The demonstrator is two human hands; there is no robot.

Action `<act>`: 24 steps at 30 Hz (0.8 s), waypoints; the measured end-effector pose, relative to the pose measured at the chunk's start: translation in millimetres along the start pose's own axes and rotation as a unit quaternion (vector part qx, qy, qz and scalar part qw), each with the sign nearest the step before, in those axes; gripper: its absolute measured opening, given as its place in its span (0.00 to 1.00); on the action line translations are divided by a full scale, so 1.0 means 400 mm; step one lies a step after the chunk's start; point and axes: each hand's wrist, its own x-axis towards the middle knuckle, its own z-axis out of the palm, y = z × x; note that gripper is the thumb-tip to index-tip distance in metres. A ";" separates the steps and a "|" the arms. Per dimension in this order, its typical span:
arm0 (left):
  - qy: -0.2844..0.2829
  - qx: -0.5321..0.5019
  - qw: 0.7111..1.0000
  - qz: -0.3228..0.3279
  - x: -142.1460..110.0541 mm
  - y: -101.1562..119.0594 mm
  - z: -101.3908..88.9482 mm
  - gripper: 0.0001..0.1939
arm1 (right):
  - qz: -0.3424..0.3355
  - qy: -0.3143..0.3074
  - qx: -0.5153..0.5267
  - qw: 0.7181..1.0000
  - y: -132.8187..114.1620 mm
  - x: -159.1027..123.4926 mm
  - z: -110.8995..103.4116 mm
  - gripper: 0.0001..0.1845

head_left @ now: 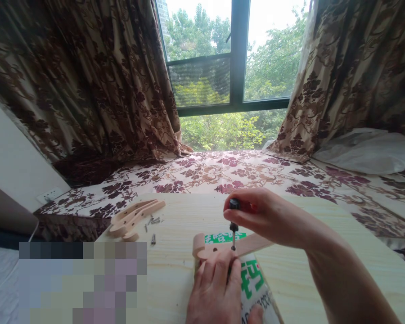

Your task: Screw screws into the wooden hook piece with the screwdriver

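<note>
My right hand (256, 209) is closed around a screwdriver (234, 215) with a black and red handle, held upright. Its tip meets a dark screw head or hole in a pale curved wooden piece (219, 250). A second wooden bar (256, 243) runs off to the right under my right hand, and a rounded wooden end (199, 244) stands at the left. Bent over the near side of the curved piece, my left hand (216, 288) grips it with the fingers. Beneath lies a white package with green lettering (251, 279), partly hidden by my left hand.
Curved wooden pieces (135, 218) with dark holes lie at the back left of the pale wooden table (175, 270), with several loose screws (153, 239) near them. Behind the table are a flower-patterned cloth (222, 173), curtains and a window. The lower left is pixelated.
</note>
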 end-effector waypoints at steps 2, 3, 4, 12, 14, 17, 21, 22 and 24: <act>0.003 -0.006 1.000 -0.003 0.001 0.001 0.000 0.26 | 0.002 0.017 -0.006 1.000 0.009 0.008 0.004 0.12; 0.005 -0.008 1.000 -0.004 0.001 0.002 0.000 0.25 | 0.003 0.030 -0.016 0.999 0.013 0.011 0.006 0.13; 0.006 -0.009 1.000 -0.006 0.002 0.003 0.000 0.25 | 0.005 0.043 -0.028 0.999 0.016 0.014 0.007 0.14; 0.003 0.002 1.000 -0.003 0.000 0.001 0.000 0.26 | -0.003 -0.009 -0.006 1.000 0.000 -0.002 -0.003 0.07; -0.003 0.007 1.000 0.003 -0.001 -0.001 0.000 0.27 | -0.003 -0.026 0.011 1.000 -0.004 -0.003 -0.003 0.08; -0.004 0.005 1.000 0.007 -0.003 -0.004 0.001 0.26 | -0.007 -0.012 0.025 1.000 0.003 0.005 0.001 0.11; 0.005 -0.001 1.000 0.007 -0.003 -0.004 0.003 0.27 | -0.006 0.041 -0.001 0.999 0.024 0.023 0.010 0.14; 0.005 -0.001 1.000 0.006 -0.003 -0.004 0.003 0.27 | -0.003 0.056 -0.014 0.998 0.027 0.024 0.011 0.14; 0.002 0.000 1.000 0.004 -0.003 -0.003 0.003 0.26 | -0.001 0.066 -0.027 0.997 0.026 0.023 0.010 0.14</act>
